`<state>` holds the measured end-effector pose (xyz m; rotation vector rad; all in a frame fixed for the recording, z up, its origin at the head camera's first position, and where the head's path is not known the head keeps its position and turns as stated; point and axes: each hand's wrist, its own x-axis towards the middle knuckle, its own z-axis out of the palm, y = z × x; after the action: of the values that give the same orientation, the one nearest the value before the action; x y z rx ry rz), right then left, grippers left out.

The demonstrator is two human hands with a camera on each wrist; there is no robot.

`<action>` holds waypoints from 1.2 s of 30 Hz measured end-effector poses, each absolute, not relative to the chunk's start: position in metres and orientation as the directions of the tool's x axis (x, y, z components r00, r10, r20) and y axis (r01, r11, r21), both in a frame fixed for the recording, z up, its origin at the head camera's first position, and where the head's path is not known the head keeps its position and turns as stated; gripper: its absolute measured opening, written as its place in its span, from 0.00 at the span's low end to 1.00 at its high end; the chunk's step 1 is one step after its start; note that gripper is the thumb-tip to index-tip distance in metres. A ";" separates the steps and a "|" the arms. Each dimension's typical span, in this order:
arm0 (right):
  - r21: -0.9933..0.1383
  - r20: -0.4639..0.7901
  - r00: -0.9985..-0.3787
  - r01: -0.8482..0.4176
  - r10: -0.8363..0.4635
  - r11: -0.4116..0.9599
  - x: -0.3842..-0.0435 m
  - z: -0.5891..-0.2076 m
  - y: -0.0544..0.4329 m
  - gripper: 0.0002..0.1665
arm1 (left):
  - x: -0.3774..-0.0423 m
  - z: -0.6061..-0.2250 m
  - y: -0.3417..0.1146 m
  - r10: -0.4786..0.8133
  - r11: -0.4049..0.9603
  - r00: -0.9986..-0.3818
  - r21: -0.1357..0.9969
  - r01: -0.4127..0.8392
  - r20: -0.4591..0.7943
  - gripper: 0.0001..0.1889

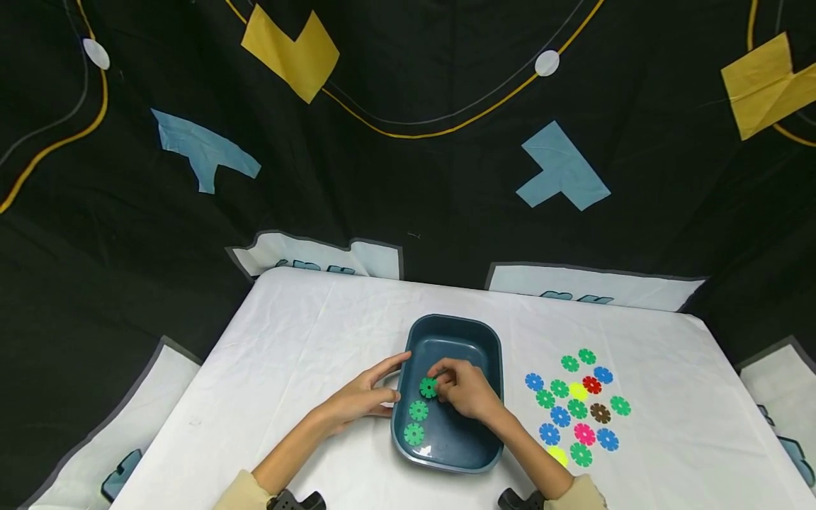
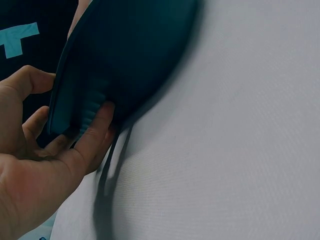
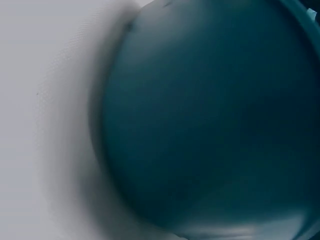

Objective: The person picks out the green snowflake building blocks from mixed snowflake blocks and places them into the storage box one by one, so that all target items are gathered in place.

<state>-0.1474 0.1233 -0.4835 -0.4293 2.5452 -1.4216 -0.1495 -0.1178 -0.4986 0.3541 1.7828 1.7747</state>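
Observation:
A dark blue-green rectangular tray (image 1: pixel 449 453) sits on the white cloth in front of me. My left hand (image 1: pixel 362 393) grips its left side, fingertips and thumb at the rim; the left wrist view shows that hand (image 2: pixel 55 135) against the tray's outer wall (image 2: pixel 145 45). Inside the tray, my right hand (image 1: pixel 468 389) pinches the edge of a green notched disc (image 1: pixel 428 387). Below that disc in a column lie two more, a green disc (image 1: pixel 418 410) and another green disc (image 1: pixel 414 434). The tray's side (image 3: pixel 210 120) fills most of the right wrist view, hiding the right fingers.
Right of the tray, several loose notched discs are scattered on the cloth, including a blue disc (image 1: pixel 550 433), a red disc (image 1: pixel 591 384), a brown disc (image 1: pixel 600 413), a pink disc (image 1: pixel 584 434) and a yellow disc (image 1: pixel 578 392). A black patterned curtain (image 1: pixel 408 198) hangs behind the table.

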 end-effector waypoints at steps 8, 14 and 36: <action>-0.829 -0.047 -0.933 -0.163 -0.357 0.535 -0.149 -0.489 0.120 0.12 | -0.149 -0.498 -0.117 0.570 0.080 -0.791 0.973 -0.215 -0.221 0.38; -0.817 -0.061 -0.929 -0.164 -0.365 0.552 -0.151 -0.493 0.120 0.12 | -0.149 -0.498 -0.117 0.572 0.082 -0.791 0.974 -0.210 -0.219 0.39; -0.782 -0.040 -0.930 -0.199 -0.366 0.591 -0.148 -0.491 0.120 0.10 | -0.148 -0.497 -0.118 0.575 0.077 -0.788 0.973 -0.216 -0.221 0.38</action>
<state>-0.1484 0.1199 -0.4908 -0.4713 2.6220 -1.2527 -0.1484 -0.1177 -0.4971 0.3552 1.7840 1.7704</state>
